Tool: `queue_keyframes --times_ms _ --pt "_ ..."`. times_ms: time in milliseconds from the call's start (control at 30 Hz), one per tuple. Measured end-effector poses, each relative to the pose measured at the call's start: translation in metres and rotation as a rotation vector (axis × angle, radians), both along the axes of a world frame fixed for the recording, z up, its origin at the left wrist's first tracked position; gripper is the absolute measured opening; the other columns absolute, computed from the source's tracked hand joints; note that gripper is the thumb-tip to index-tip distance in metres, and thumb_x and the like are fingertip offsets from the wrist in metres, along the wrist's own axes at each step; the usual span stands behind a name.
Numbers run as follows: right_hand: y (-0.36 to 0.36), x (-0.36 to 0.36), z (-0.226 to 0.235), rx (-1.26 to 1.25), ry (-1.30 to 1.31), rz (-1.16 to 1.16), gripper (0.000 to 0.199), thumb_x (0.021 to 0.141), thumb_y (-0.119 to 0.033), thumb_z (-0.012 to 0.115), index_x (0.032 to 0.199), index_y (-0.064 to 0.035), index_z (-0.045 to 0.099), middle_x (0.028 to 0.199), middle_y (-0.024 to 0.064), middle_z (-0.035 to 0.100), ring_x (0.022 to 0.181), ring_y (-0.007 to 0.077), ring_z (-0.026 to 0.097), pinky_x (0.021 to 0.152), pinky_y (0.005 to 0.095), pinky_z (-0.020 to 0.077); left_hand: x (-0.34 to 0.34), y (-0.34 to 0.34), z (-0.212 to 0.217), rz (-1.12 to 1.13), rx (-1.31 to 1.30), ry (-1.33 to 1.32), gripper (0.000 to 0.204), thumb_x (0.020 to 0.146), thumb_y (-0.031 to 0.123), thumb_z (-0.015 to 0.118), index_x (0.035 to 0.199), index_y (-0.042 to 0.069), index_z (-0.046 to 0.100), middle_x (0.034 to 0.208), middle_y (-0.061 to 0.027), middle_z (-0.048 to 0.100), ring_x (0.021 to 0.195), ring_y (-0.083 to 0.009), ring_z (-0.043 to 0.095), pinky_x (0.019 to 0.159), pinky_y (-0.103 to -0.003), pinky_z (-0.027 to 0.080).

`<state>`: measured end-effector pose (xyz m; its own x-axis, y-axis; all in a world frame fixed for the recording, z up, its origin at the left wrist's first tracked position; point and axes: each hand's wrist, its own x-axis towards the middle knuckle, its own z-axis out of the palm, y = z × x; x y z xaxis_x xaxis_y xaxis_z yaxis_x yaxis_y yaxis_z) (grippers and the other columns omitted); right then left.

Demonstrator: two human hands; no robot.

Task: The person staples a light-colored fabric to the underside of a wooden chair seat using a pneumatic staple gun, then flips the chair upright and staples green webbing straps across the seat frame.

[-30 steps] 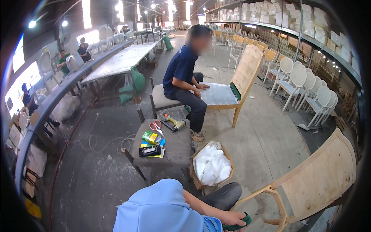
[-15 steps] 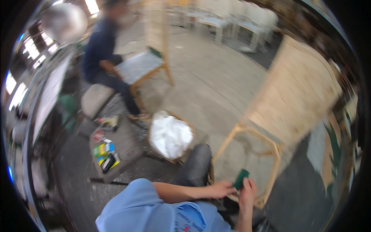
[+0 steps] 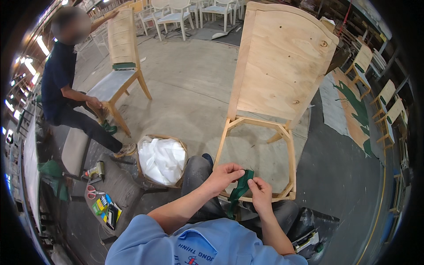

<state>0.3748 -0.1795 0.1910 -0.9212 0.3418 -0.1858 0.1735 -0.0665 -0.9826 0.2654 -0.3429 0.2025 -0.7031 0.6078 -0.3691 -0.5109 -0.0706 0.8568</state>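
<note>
Head view looks down on a seated person in a blue shirt, whose two bare hands meet over the near edge of a wooden chair frame point(image 3: 287, 66). Between them is a green webbing strip point(image 3: 239, 191); its upper end sits flat between the fingers, and the rest droops toward the person's lap. The left hand point(image 3: 224, 177) pinches the strip at its left edge, fingers curled. The right hand point(image 3: 261, 194) grips the opposite edge, thumb pressed on the green face.

The chair's tall plywood back rises beyond the hands, and floor shows through its open seat frame. Left of the person's knee stands a carton point(image 3: 183, 173) filled with white material point(image 3: 161, 160). Further left, a grey padded seat point(image 3: 121, 179) bears a yellowish air tool point(image 3: 95, 171), red-handled scissors point(image 3: 92, 192), a green and yellow box point(image 3: 102, 203) and a black object point(image 3: 112, 217). Another tool point(image 3: 308, 241) lies on a black surface by the right forearm. Beyond the carton, a co-worker point(image 3: 62, 84) in dark clothes touches a second chair point(image 3: 121, 42).
</note>
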Motion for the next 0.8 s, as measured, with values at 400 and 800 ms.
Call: queue_keyframes --times_ms 400,800 --pt "-0.014 -0.018 0.012 0.419 0.307 -0.036 0.017 0.09 0.002 0.072 0.107 0.0016 0.071 0.099 0.0131 0.074 0.088 0.0193 0.071 0.081 0.031 0.0552 0.004 -0.006 -0.001 0.103 0.026 -0.147 0.011 0.099 0.016 0.067 0.094 0.006 0.068 0.085 0.001 0.066 0.077 -0.0084 0.058 0.072 -0.027 0.046" --pt "0.007 -0.056 0.012 0.63 0.3 0.057 0.012 0.088 -0.003 0.072 0.1 -0.0027 0.072 0.092 0.0139 0.069 0.082 0.0297 0.068 0.073 0.0362 0.0539 -0.016 0.002 0.006 0.086 -0.333 0.568 0.01 0.092 0.008 0.073 0.1 0.003 0.07 0.091 -0.0063 0.068 0.084 -0.0172 0.066 0.079 -0.031 0.052"
